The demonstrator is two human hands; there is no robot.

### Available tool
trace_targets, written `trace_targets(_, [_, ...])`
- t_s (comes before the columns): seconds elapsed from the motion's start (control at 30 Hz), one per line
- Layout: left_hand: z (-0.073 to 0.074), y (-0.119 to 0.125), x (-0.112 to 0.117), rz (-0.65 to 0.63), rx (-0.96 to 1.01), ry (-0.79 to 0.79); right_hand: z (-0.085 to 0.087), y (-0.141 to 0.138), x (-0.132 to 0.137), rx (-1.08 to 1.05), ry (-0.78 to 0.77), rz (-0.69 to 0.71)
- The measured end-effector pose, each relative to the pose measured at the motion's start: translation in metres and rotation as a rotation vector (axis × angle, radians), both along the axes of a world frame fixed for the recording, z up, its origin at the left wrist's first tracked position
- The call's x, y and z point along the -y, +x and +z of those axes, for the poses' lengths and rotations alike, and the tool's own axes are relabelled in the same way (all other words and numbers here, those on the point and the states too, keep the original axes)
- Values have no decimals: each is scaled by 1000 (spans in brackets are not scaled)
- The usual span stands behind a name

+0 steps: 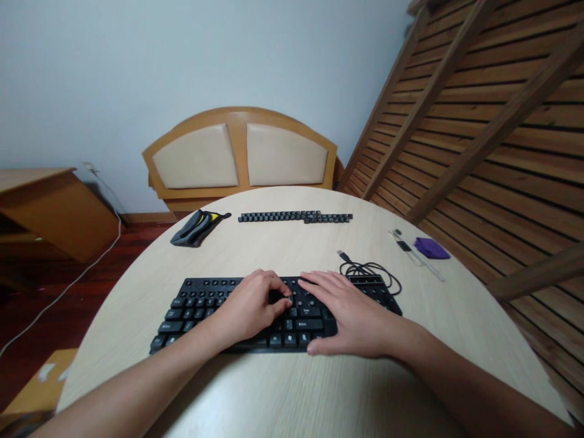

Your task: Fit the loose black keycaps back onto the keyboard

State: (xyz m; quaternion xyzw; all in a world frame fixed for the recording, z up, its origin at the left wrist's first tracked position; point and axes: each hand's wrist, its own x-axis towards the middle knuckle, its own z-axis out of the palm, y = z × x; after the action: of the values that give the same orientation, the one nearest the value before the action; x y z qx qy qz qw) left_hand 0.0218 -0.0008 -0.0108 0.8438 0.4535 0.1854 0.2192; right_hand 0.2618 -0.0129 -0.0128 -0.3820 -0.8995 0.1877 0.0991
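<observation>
A black keyboard (191, 307) lies on the round pale wooden table (292, 389) in front of me. My left hand (249, 307) rests on its middle with the fingers curled in a pinch against a key; what they grip is too small to make out. My right hand (349, 313) lies flat over the keyboard's right part, fingers stretched out and together, thumb at the front edge. The keyboard's black cable (371, 271) is coiled just behind its right end.
A row of loose black keycaps (294, 216) lies near the table's far edge. A black and yellow pouch (197, 227) sits at the far left. Small tools (410, 249) and a purple cloth (431, 248) lie at the right. Behind stand a wooden headboard (239, 155) and slatted bed frame (493, 121).
</observation>
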Motion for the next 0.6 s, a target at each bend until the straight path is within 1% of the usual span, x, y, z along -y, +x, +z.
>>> trace_targets(0.07, [2, 3, 4, 7, -35, 30, 1, 0, 0, 10, 4, -2])
trace_targets(0.23, [7, 14, 18, 24, -213, 164, 1, -1, 1, 49, 24, -8])
trace_targets(0.33, [9, 17, 19, 25, -259, 192, 1, -1, 0, 36, 29, -7])
trace_targets(0.47, [9, 12, 12, 14, -233, 139, 0, -1, 0, 5, 18, -2])
trace_targets(0.6, [5, 3, 5, -5, -136, 94, 0, -1, 0, -11, 0, -2])
